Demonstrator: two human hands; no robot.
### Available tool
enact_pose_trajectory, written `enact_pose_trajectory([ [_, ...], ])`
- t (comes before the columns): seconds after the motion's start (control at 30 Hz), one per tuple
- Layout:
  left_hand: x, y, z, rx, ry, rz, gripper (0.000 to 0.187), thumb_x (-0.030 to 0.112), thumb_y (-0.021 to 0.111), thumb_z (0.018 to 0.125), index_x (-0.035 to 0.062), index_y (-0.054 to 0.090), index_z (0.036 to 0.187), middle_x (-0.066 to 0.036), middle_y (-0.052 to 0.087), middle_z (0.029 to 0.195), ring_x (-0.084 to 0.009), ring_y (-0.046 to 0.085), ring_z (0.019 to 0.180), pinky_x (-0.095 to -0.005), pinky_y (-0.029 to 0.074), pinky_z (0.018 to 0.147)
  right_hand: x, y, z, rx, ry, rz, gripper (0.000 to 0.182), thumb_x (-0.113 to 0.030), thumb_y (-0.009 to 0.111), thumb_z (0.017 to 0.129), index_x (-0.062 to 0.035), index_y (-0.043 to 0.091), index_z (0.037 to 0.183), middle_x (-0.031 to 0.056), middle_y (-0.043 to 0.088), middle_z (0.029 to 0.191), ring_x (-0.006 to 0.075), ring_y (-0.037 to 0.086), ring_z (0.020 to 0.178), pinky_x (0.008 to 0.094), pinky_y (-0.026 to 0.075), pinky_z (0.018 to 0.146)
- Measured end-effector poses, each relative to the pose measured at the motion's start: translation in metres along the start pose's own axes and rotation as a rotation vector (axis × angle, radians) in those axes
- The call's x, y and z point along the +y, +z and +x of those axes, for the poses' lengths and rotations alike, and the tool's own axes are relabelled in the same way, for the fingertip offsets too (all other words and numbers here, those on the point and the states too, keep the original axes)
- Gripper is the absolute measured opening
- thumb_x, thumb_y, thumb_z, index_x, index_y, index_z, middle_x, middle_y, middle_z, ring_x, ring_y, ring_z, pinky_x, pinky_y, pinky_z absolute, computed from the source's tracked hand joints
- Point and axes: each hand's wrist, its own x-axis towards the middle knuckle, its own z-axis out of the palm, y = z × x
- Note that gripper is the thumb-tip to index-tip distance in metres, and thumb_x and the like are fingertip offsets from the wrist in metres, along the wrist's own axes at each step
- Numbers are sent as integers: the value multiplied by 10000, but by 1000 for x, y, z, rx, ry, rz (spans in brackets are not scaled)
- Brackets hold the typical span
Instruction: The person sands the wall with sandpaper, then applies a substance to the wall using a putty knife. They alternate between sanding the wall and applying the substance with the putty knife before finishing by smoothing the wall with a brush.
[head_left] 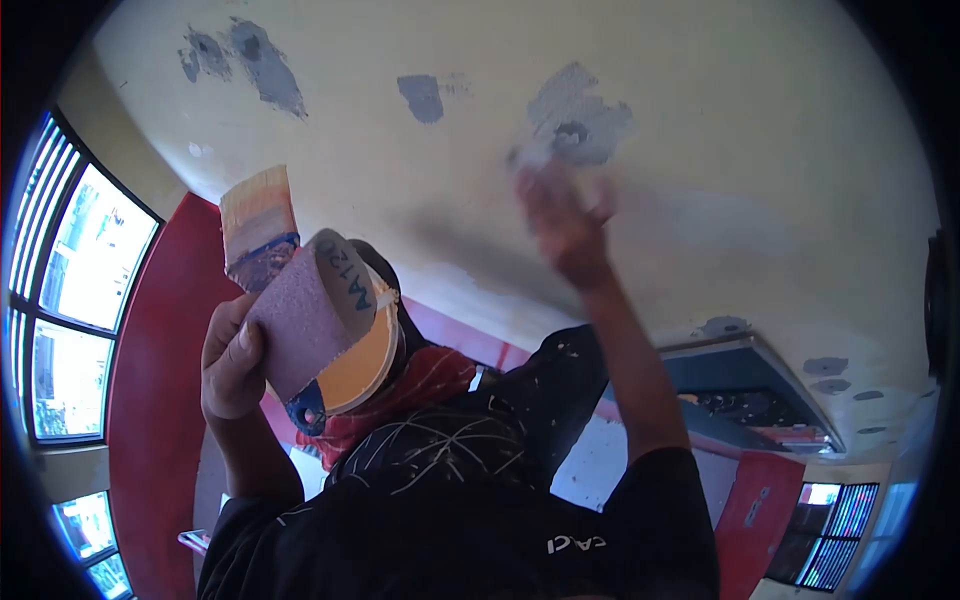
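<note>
My left hand [235,355] is closed around a paintbrush and a curled piece of sandpaper [300,320] marked "AA120". Above the fingers stand the bristles of the paintbrush [262,215]; its blue handle end pokes out below the sandpaper. Behind these is a round tub [370,360] with a yellow-orange surface, partly covered; what supports it is hidden. My right hand [568,220] is raised at the cream wall [480,190], just below a grey patch [575,120] with a hole-like mark. Motion smears its fingers, and a whitish blur at their tips cannot be made out.
More grey patches [265,70] mark the wall, at upper left and lower right. A dark framed board [750,385] is at the right. Barred windows [90,250] and a red panel [165,400] lie to the left. A red cloth [430,385] hangs near my lap.
</note>
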Motion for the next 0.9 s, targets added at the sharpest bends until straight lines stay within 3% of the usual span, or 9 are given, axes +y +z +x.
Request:
enact_pose_trajectory([
  [0.13,-9,-2,-3,137,70,78,489,336,540,869,-93,543,1101,-110,640,922,-145,607,812,-252,440,744,60,-56,53,269,271,-236,431,-106,555,787,-191,583,1208,-25,500,1335,234,460,1244,523,63,1050],
  [0.23,-6,-1,-1,92,31,69,492,341,543,864,-93,548,1096,-110,640,924,-147,606,819,-251,437,749,55,-26,43,205,195,-286,397,-109,524,809,-180,593,1194,-17,502,1332,215,442,1260,529,97,1052],
  [0.37,1,-1,3,18,14,80,499,349,545,860,-94,553,1089,-111,640,933,-149,604,833,-250,433,755,-15,31,-20,-299,-113,-50,359,-143,457,864,-159,586,1198,-17,509,1321,163,408,1284,552,175,1035],
  [0.47,2,-3,4,13,27,39,495,344,545,862,-95,551,1091,-113,640,936,-151,604,835,-253,434,757,-10,13,-15,-162,-111,123,358,-146,459,867,-164,586,1201,-20,503,1330,163,406,1286,544,135,1045],
  [0.6,-11,0,-4,260,85,75,479,326,542,868,-98,548,1090,-113,641,933,-144,606,817,-246,437,742,43,-45,33,230,221,-115,397,-117,512,832,-208,585,1211,-36,502,1336,197,421,1280,516,60,1037],
  [0.7,-14,-1,-4,253,83,60,468,317,540,871,-102,548,1082,-111,643,929,-138,608,799,-238,439,726,66,-50,37,232,335,-290,436,-107,529,818,-225,565,1235,-44,513,1325,213,433,1272,519,66,1028],
  [0.83,1,-2,5,-27,12,38,470,319,544,869,-103,551,1074,-105,644,919,-137,610,794,-234,439,721,4,27,-24,-115,30,-8,367,-155,480,851,-117,563,1207,75,450,1374,171,387,1296,522,128,1048],
  [0.87,2,-1,4,-40,20,44,472,320,545,868,-104,551,1076,-104,645,916,-138,610,797,-235,438,723,-12,32,-36,-281,-64,-34,340,-169,462,862,-125,577,1179,49,466,1362,150,387,1296,526,114,1058],
  [0.9,3,-2,6,-52,32,52,475,320,546,867,-104,550,1079,-103,645,912,-140,610,799,-237,438,725,-16,28,-36,-247,-70,19,334,-168,455,865,-129,583,1171,39,470,1359,142,387,1296,525,115,1057],
])
